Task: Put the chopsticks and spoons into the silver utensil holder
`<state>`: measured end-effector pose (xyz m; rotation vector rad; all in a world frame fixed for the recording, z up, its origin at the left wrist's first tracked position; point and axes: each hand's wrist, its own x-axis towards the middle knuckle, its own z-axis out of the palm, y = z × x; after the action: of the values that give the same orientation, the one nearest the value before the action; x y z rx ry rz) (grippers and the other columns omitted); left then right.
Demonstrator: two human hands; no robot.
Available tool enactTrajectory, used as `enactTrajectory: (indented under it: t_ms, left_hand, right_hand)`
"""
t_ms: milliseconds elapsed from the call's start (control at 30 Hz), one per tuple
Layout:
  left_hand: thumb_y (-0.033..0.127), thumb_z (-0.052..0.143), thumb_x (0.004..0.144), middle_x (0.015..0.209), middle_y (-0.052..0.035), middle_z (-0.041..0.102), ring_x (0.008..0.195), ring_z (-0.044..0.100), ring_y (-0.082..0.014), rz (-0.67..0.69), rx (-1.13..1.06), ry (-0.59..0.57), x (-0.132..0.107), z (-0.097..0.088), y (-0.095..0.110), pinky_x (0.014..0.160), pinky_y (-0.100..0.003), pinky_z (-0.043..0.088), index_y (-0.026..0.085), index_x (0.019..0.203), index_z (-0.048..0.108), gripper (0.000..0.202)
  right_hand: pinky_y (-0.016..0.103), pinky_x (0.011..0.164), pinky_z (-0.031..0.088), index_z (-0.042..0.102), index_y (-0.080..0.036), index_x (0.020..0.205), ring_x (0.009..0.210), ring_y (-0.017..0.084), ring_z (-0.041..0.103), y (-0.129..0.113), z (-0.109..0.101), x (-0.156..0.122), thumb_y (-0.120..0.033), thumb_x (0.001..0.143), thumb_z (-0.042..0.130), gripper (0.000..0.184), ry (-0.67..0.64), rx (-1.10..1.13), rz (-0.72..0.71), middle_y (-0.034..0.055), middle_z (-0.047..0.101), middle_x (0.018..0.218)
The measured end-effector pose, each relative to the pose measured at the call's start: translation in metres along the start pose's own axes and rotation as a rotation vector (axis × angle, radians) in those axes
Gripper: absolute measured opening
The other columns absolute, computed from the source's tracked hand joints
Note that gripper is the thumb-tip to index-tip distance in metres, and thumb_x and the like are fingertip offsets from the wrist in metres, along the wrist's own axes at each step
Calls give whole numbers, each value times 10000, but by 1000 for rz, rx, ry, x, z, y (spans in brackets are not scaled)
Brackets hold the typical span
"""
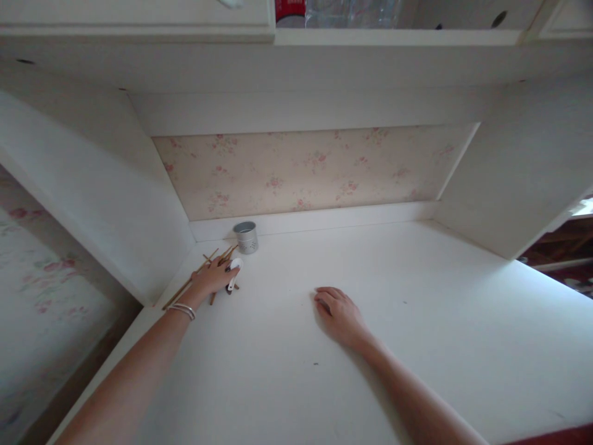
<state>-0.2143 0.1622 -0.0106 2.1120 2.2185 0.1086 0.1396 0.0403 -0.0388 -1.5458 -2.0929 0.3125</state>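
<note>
left hand at centre left of the frame, stretched far forward, palm down, fingers bent over a bunch of wooden chopsticks and a white spoon. touching both; cannot tell whether really gripped or only pressed down. chopsticks lying flat on the white tabletop, ends sticking out on both sides of the hand, pointing toward the lower left and the upper right. spoon just beside the fingertips, on the right side of them. thin silver bangles around the left wrist.

right hand a little below the centre of the frame, open, flat with palm down on the bare tabletop, holding nothing, well apart from the left hand.

just above the chopsticks, a small metal utensil holder with little holes, upright, near the back left corner. behind it, a back panel with floral wallpaper. white side walls on the left and right. at the top edge of the frame, a shelf with a red can, only partly visible.
</note>
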Motion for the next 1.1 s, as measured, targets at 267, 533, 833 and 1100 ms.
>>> enactTrajectory:
  t_ms: [267,533,833,1100]
  left_hand:
    - [623,255,816,1473,-53,320,1259,366,-394,-52,-25,14,-82,8,37,942,-668,267,374,1245,510,558]
    - [686,318,796,1493,11,299,1360,210,-384,108,-46,19,-111,11,45,994,-718,59,446,1203,535,519]
    - [704,387,763,1539,32,127,1389,102,-395,238,-69,-166,-85,-11,11,1008,-684,136,409,1311,456,626]
    - [636,400,802,1493,27,298,1354,236,-385,213,-111,16,-133,17,47,984,-667,234,451,1170,556,441]
  right_hand:
    - [317,961,388,651,-217,1017,1097,184,532,-1,0,-2,-245,892,432,255,18,-18,-11,49,622,1171]
    - [327,967,386,651,-220,1017,1108,190,525,-2,1,-1,-242,880,444,250,8,-19,-5,51,613,1188]
    - [289,848,429,604,-224,1080,967,182,607,-16,-5,44,-257,880,424,271,-137,-25,-41,57,657,1086]
    - [384,833,450,260,-249,1388,1028,261,610,-107,26,169,-371,869,452,567,-243,-22,-125,73,658,1108]
